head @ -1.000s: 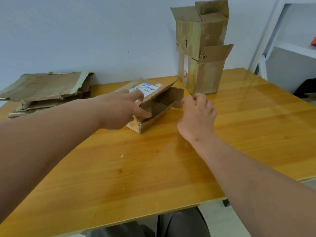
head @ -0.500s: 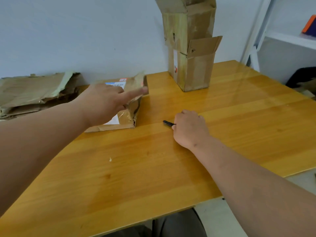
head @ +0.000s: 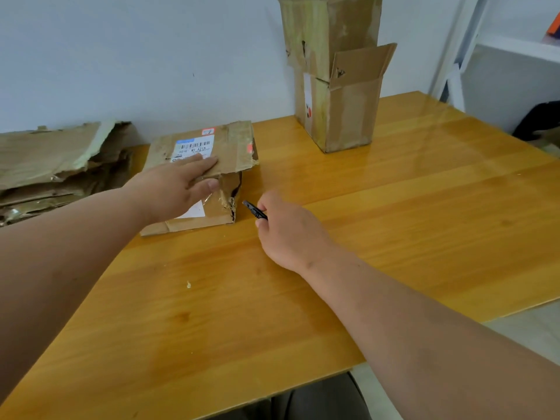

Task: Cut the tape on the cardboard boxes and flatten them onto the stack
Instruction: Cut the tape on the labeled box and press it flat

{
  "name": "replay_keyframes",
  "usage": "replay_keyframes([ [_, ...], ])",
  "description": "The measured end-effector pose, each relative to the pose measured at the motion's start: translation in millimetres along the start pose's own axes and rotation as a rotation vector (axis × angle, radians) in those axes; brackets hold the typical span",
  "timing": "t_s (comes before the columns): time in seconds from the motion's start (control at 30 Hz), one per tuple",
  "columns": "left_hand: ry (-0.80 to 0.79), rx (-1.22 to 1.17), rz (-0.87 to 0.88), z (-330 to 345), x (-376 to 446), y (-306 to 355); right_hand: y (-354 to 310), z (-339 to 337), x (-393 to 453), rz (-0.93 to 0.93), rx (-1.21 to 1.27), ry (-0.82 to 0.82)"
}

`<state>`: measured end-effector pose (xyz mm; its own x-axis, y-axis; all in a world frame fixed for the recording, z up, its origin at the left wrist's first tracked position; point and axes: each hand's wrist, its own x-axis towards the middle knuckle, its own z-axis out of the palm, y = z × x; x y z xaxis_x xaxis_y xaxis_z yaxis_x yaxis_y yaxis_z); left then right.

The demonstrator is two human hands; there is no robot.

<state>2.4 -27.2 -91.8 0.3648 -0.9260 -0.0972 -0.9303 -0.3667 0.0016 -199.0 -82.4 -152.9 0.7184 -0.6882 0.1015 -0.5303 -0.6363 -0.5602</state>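
Observation:
A small flattened cardboard box (head: pixel 233 150) with a white shipping label lies on the wooden table (head: pixel 394 222), left of centre. My left hand (head: pixel 178 189) presses flat on top of it, fingers straight. My right hand (head: pixel 288 231) is just to the box's right and grips a thin black cutter (head: pixel 254 210) whose tip points at the box's torn corner. Two upright taped boxes (head: pixel 339 86), one stacked on the other, stand against the wall at the back. A stack of flattened cardboard (head: pixel 57 165) lies at the far left.
A white shelf unit (head: pixel 509 50) stands to the right of the table, with a dark object on the floor below it. A small scrap (head: pixel 188 284) lies on the table's middle. The table's front edge runs close to my body.
The small box went from open and upright to folded flat under my left hand. My right hand picked up the black cutter and brought it toward the box's right edge.

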Motion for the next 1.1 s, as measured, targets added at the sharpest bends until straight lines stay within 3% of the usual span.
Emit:
replay_keyframes([
  [0.83,-0.001,0.02,-0.018,4,-2,6,-43,32,9,0.115,0.037,0.125],
  [1.1,-0.015,-0.003,-0.019,5,-1,3,-52,27,15,0.187,-0.039,-0.037],
])
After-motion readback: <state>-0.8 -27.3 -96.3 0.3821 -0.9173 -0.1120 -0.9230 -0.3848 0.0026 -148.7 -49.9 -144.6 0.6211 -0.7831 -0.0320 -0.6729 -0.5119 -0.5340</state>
